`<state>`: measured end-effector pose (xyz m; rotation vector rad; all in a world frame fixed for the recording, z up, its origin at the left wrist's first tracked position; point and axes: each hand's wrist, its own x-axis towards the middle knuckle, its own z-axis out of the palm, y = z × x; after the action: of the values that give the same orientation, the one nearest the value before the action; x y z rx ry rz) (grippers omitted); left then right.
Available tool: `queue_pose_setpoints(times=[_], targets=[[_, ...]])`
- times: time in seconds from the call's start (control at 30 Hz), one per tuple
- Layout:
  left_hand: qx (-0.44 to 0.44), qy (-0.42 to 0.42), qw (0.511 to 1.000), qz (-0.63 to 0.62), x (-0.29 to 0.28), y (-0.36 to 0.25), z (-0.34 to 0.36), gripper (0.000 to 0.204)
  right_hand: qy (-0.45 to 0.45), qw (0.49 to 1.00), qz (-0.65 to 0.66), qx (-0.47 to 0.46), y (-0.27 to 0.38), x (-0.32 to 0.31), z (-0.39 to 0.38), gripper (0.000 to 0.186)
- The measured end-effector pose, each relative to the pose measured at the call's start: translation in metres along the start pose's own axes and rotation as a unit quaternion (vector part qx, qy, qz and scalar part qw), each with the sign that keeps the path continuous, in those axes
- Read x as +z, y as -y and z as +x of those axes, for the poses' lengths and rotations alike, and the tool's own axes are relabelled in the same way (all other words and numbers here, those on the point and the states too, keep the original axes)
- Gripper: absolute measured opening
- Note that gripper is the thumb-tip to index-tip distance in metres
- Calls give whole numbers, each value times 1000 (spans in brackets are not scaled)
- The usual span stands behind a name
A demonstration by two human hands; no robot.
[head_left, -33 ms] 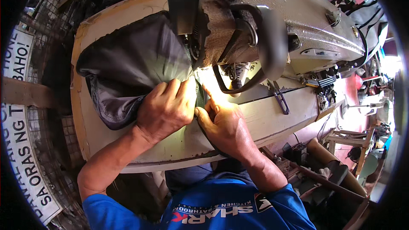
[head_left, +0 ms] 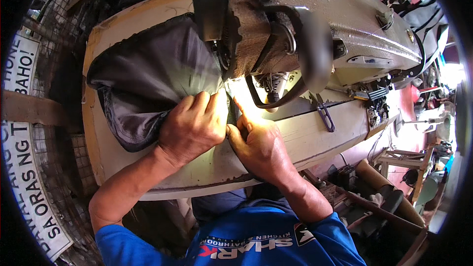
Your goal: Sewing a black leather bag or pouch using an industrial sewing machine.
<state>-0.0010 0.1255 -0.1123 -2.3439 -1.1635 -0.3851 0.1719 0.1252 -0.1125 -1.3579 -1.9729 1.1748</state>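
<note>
A dark grey fabric point(head_left: 148, 74) lies bunched on the left part of a worn beige sewing table point(head_left: 315, 140). My left hand point(head_left: 192, 128) presses down on the fabric's near edge with its fingers curled over it. Touching it on the right, my right hand point(head_left: 258, 143) pinches the fabric edge just in front of the presser foot point(head_left: 271, 86). A lamp lights that spot brightly. The beige sewing machine point(head_left: 345, 24) arches above both hands. Its needle is too small to make out.
A white sign with dark letters point(head_left: 24, 177) hangs on mesh at the left. Metal parts, a cardboard tube and wooden frames point(head_left: 394, 177) crowd the floor at the right. A small metal lever point(head_left: 325, 116) lies on the table's right part.
</note>
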Motion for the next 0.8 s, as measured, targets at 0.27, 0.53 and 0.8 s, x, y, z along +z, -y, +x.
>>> queue_pose_setpoints(times=[0.27,0.53,0.8], targets=[[-84,57,995,-13,-5,-23,-4,24,2,997,-60,-55,-1,4,0,48],[-106,63,989,-85,-21,-24,-2,28,-22,970,-153,-185,-5,-1,11,33],[-143,63,985,-77,-12,-33,-3,28,-28,985,-119,-124,-11,2,16,38]])
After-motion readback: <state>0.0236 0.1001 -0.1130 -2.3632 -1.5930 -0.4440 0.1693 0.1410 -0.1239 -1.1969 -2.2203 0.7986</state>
